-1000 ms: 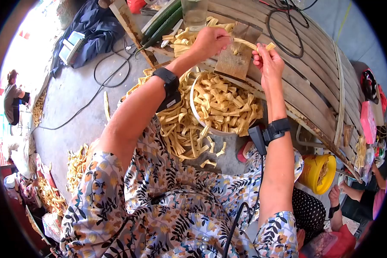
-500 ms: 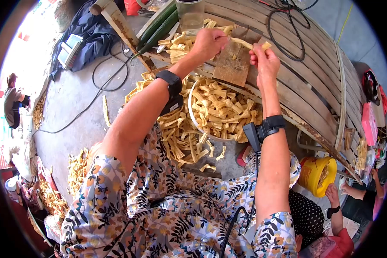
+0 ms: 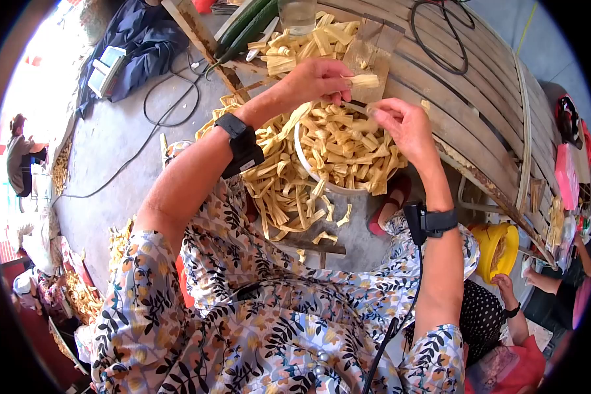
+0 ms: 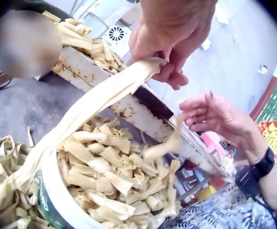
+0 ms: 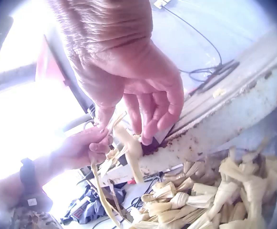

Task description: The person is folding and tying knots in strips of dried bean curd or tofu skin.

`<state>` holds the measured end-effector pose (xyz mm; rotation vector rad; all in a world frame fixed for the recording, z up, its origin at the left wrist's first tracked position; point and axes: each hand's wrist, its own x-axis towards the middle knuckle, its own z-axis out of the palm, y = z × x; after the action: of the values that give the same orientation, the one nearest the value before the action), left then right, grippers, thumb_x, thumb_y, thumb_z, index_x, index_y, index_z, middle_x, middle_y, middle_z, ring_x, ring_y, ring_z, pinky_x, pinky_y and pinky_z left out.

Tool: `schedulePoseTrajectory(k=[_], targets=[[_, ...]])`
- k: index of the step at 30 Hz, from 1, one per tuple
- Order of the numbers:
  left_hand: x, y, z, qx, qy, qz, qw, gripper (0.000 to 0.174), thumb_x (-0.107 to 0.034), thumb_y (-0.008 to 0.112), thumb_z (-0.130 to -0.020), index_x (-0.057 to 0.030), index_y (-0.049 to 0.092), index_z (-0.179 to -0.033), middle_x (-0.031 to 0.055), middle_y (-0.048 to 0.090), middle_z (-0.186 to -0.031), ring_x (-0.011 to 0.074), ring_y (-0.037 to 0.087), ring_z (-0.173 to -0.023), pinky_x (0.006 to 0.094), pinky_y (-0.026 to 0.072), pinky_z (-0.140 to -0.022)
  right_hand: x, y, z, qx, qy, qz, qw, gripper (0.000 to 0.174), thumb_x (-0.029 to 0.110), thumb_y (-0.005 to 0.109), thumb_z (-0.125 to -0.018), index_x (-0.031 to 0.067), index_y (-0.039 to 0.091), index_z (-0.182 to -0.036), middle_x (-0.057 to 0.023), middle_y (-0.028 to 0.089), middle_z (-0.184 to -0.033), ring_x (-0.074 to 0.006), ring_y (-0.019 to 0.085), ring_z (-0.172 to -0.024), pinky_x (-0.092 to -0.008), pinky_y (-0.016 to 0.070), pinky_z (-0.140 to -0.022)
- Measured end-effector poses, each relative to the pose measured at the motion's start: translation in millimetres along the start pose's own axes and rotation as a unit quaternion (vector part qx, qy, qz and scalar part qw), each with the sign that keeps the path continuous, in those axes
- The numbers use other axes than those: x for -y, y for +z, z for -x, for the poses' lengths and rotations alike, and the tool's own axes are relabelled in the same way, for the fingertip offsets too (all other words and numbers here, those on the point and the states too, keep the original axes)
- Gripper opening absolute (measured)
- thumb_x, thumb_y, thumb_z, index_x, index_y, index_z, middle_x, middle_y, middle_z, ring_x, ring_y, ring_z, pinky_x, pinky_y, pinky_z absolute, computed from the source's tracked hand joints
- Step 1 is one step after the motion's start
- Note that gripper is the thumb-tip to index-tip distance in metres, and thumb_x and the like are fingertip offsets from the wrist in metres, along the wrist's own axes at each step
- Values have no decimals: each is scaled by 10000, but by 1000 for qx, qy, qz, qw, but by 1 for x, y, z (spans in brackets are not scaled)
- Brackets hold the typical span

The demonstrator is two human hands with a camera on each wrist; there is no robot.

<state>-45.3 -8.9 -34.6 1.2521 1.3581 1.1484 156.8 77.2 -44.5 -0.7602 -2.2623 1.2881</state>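
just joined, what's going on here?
A person is working yellowish strips by hand over a white bowl heaped with knotted pieces. The left hand grips a long strip that trails down into the loose pile; the right hand pinches a strip end beside it.

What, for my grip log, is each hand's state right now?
Left hand: grip closed round a long yellow strip.
Right hand: grip pinching a shorter strip end.

An open-air food workshop; heaps of knotted tofu-skin strips (image 3: 279, 190), a slatted wooden table (image 3: 479, 111), bare concrete floor (image 3: 111, 144)
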Motion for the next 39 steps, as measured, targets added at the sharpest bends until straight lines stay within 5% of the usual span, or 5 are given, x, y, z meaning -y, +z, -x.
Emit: schedulePoseTrajectory(k=[10,15,24,34,39], targets=[[0,53,20,0,279,-373,885,148,-133,604,-771,-70,563,-898,101,596,-689,182,588,-596,311,466,-551,7,11,-1,3,86,37,996,147,128,551,-805,-3,611,-775,-58,564,-563,-117,511,-488,-258,405,-479],[-8,23,28,79,5,-218,973,125,-152,623,-788,-46,610,-852,-22,567,-628,46,519,-581,199,435,-519,-11,6,8,0,148,-75,986,99,65,564,-778,-8,629,-761,-16,563,-565,-61,453,-440,-194,353,-414],[13,2,19,88,-10,-5,996,247,-238,445,-907,-43,580,-977,-41,542,-696,39,503,-644,187,428,-565,27,11,15,273,15,-501,821,407,273,638,-772,33,556,-1091,38,544,-650,0,393,-442,-141,315,-419],[50,50,19,328,-78,510,791,237,-241,501,-879,-40,510,-1005,62,555,-804,70,482,-577,173,415,-499,27,22,16,70,9,-151,986,274,144,666,-732,23,608,-972,-15,583,-745,-101,561,-609,-220,446,-535],[31,57,16,-5,-129,321,938,197,-164,524,-866,10,548,-957,49,571,-739,66,503,-561,180,430,-497,20,20,10,-159,-214,189,945,242,210,675,-692,66,639,-883,-48,536,-700,-198,533,-585,-295,425,-545]])
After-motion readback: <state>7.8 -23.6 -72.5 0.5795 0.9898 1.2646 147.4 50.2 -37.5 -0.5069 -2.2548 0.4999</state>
